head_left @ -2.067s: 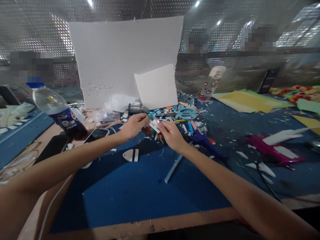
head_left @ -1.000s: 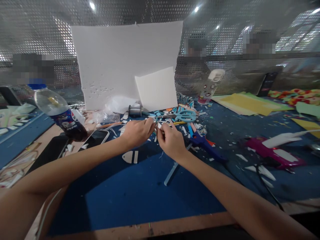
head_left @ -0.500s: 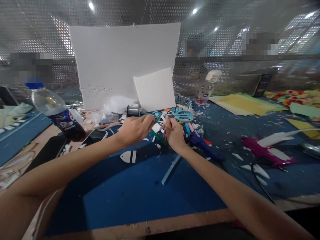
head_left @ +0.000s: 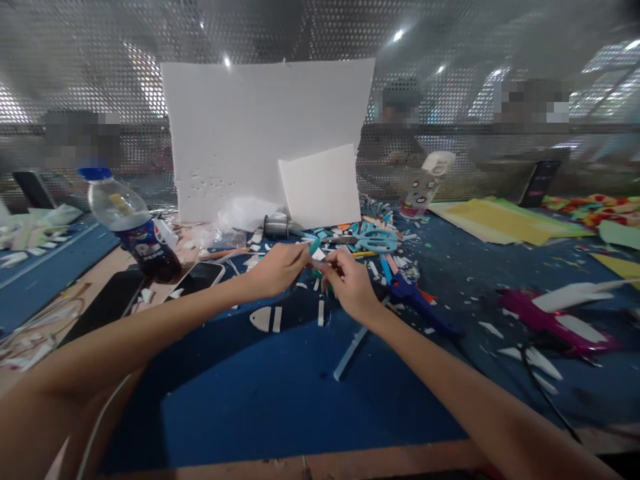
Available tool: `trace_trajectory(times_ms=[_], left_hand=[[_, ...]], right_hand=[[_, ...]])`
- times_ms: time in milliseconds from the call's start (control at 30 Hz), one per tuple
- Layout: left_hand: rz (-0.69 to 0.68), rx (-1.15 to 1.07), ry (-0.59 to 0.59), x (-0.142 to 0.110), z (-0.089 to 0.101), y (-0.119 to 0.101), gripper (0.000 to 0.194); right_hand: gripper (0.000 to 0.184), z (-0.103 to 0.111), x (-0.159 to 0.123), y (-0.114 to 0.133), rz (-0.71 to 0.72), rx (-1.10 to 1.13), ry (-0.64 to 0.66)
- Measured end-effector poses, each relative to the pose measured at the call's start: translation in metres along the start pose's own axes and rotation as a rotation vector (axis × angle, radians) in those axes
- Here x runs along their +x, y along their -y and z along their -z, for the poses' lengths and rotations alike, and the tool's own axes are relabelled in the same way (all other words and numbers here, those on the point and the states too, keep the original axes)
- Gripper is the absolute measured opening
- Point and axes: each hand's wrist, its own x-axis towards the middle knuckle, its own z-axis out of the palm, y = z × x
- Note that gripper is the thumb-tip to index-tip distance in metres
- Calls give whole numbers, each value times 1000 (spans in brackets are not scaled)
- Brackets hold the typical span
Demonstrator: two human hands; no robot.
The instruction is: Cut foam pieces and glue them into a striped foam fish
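My left hand (head_left: 283, 268) is closed, its fingertips pinched together above the blue mat, close to my right hand. A small teal piece (head_left: 314, 247) shows at those fingertips; whether it is held or lies behind is unclear. My right hand (head_left: 353, 283) has thumb and fingers bent in a pinch on a small pale piece (head_left: 320, 265) between the two hands. Below them on the mat lie a rounded white foam piece (head_left: 261, 319), a short white strip (head_left: 277, 319) beside it, and another white strip (head_left: 321, 312).
Behind my hands are light-blue scissors (head_left: 377, 241), a wire spool (head_left: 277, 226) and many scraps. A translucent stick (head_left: 353, 357) extends from a blue glue gun (head_left: 425, 310). A purple glue gun (head_left: 560, 323) is right; a Pepsi bottle (head_left: 145, 243) and phone (head_left: 200, 280) are left.
My hands have come closer together, with the right fingers turned toward the left fingertips. A white strip now shows on the mat below them. The whole view has shifted slightly.
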Motion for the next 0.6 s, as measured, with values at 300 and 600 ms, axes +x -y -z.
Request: trace_trajectory(times_ms=[300, 600], left_hand=[[-199, 15, 49, -58, 2, 10, 21], [-174, 156, -137, -78, -11, 15, 24]], right_hand=[[32, -3, -8, 12, 224, -38, 188], [38, -8, -10, 11, 230, -100, 217]])
